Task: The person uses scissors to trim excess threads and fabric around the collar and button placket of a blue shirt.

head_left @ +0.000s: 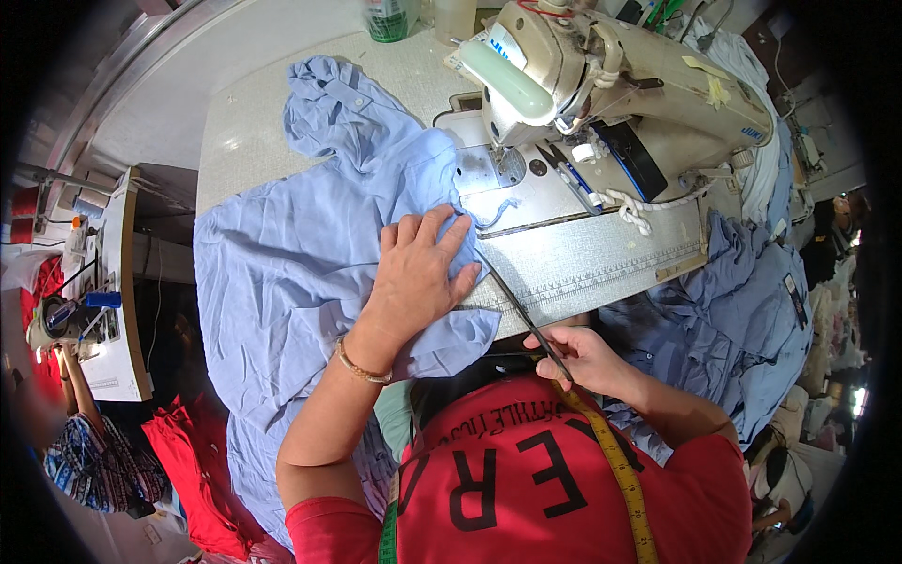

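Note:
A light blue buttoned shirt (pixel 282 226) lies crumpled over the left half of the sewing table, part of it hanging off the near edge. My left hand (pixel 420 263) rests flat on it, fingers stretched toward the machine's needle plate. In my right hand (pixel 583 359), at the table's near edge, is a long thin dark tool (pixel 519 305). Its far end meets the shirt's edge beside my left thumb; its exact kind is unclear. A beige sewing machine (pixel 620 75) stands at the far right, and a short blue fabric scrap (pixel 498 214) lies by its metal plate.
Thread snips (pixel 561 169), a pen, a dark phone (pixel 631 160) and a white cord (pixel 634 209) lie under the machine arm. More blue garments (pixel 714 320) are heaped at the right. A yellow tape measure (pixel 615 461) hangs over my red shirt. Another person works at the far left.

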Motion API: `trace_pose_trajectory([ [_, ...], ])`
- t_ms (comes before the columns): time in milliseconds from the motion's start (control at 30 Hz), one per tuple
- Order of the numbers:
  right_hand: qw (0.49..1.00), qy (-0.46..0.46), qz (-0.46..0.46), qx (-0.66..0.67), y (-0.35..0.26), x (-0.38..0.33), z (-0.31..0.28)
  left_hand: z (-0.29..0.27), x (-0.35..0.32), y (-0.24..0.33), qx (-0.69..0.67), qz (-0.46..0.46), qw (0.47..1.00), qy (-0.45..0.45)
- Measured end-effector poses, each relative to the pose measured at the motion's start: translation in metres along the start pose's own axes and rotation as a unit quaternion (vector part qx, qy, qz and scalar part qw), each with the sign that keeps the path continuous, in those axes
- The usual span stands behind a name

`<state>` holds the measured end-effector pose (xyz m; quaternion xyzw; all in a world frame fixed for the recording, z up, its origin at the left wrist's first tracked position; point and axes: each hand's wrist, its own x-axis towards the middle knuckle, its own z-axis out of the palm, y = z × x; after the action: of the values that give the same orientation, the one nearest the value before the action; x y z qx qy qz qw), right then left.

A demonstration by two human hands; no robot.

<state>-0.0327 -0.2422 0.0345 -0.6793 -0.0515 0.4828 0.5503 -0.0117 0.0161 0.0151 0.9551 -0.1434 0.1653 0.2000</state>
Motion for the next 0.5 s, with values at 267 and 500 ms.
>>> trace_pose_trajectory([
  [267, 1.0, -0.009, 0.014, -0.016, -0.0005, 0.0007, -0.0003, 0.0004, 0.0006, 0.0002, -0.001, -0.003, 1.0, -0.005],
  [500, 1.0, 0.008, -0.005, -0.001, 0.0043, -0.0011, 0.0027, -0.0006, 0.0005, 0.0006, -0.002, 0.0, 1.0, -0.005],
])
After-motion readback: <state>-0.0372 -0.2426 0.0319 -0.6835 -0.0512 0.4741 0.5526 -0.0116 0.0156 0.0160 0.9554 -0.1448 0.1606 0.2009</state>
